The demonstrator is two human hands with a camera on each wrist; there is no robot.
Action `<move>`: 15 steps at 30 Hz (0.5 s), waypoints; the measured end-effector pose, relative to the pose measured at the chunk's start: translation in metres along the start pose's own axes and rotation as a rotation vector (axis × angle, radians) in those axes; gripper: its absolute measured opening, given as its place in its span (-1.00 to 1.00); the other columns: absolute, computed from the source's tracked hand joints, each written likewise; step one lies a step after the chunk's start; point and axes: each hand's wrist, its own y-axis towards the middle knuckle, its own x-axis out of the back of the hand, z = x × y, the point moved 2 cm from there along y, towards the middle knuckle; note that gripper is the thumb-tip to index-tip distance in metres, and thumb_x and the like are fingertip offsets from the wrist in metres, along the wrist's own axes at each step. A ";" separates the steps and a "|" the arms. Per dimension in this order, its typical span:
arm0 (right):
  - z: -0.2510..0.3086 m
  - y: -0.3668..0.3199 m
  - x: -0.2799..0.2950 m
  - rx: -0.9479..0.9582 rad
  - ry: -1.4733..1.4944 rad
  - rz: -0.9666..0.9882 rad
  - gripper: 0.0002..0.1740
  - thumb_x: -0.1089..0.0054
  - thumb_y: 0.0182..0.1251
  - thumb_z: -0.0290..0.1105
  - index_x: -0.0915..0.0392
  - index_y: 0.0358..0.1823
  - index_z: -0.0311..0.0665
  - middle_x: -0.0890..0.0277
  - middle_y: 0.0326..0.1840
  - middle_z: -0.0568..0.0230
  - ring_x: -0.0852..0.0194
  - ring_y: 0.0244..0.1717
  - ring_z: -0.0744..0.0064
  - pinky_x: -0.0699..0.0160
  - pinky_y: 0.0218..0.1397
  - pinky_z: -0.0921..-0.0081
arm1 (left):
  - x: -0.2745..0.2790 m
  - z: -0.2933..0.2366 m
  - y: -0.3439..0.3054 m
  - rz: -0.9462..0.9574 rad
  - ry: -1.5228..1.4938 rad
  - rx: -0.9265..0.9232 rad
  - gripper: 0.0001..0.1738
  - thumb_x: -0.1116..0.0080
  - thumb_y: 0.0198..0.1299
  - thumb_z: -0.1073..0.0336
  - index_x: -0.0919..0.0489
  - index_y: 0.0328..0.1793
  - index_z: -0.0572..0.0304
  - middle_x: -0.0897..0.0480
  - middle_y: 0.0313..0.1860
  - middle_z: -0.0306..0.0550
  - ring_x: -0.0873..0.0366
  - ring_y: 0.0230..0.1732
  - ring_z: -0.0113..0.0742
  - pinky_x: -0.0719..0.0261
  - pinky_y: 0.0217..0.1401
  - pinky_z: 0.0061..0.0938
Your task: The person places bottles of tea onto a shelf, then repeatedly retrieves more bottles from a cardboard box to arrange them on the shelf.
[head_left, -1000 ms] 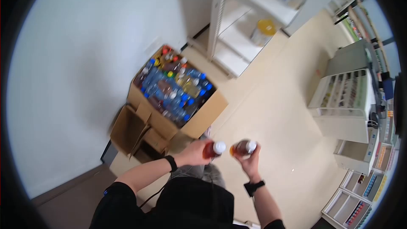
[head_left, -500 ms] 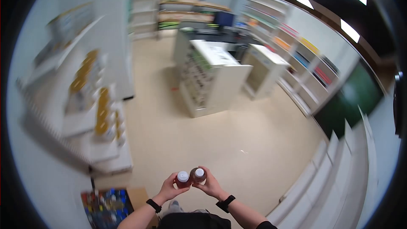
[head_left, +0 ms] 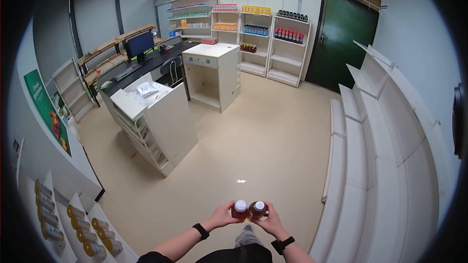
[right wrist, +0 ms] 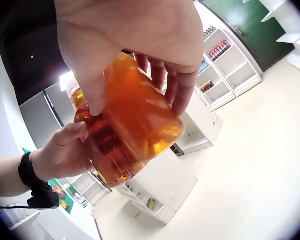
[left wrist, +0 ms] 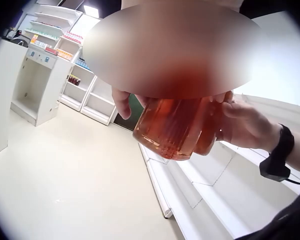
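Note:
In the head view my left hand (head_left: 222,216) grips a bottle of reddish liquid (head_left: 239,211) with a white cap, and my right hand (head_left: 271,221) grips a second white-capped bottle (head_left: 257,209) beside it. Both bottles are held upright, side by side, in front of my body. The left wrist view shows the left bottle (left wrist: 166,131) up close, its upper part blurred. In the right wrist view, amber liquid shows in the right bottle (right wrist: 140,110), which overlaps the left bottle (right wrist: 110,150).
White stepped shelves (head_left: 360,165) run along the right. A counter (head_left: 170,126) with a monitor (head_left: 140,46) stands ahead left. Stocked racks (head_left: 256,29) and a green door (head_left: 336,39) are at the back. Yellow-lidded cans (head_left: 87,235) sit at lower left, and pale floor (head_left: 258,141) lies between.
The view has swung from the carton of bottles and the wall to the room and its back shelves. The two hands have come closer together, each still gripping its bottle.

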 end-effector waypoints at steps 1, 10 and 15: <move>-0.003 0.026 0.017 0.003 0.001 -0.039 -0.19 -0.59 -0.06 -0.24 -0.32 0.22 -0.21 -0.49 0.13 0.16 -0.53 0.13 0.24 -0.62 0.09 0.32 | 0.001 -0.006 0.033 -0.007 0.007 -0.004 -0.27 -0.53 -0.09 0.08 -0.50 0.21 0.17 -0.65 0.04 -0.02 -0.61 0.11 -0.18 -0.52 0.22 -0.33; -0.030 0.246 0.126 0.018 -0.091 -0.080 -0.18 -0.65 -0.09 -0.22 -0.31 0.15 -0.27 -0.50 0.06 0.14 -0.56 0.06 0.31 -0.65 0.06 0.33 | 0.022 -0.024 0.279 -0.028 -0.038 -0.056 -0.30 -0.54 -0.15 0.10 -0.54 0.14 0.20 -0.60 0.07 0.02 -0.54 0.15 -0.10 -0.48 0.25 -0.28; -0.080 0.400 0.155 0.023 -0.056 -0.068 -0.17 -0.67 -0.12 -0.23 -0.32 0.14 -0.27 -0.50 0.06 0.14 -0.56 0.07 0.31 -0.64 0.08 0.33 | 0.049 0.014 0.429 -0.087 -0.180 -0.011 -0.28 -0.55 -0.12 0.11 -0.52 0.18 0.19 -0.58 0.11 -0.01 -0.55 0.16 -0.16 -0.51 0.26 -0.29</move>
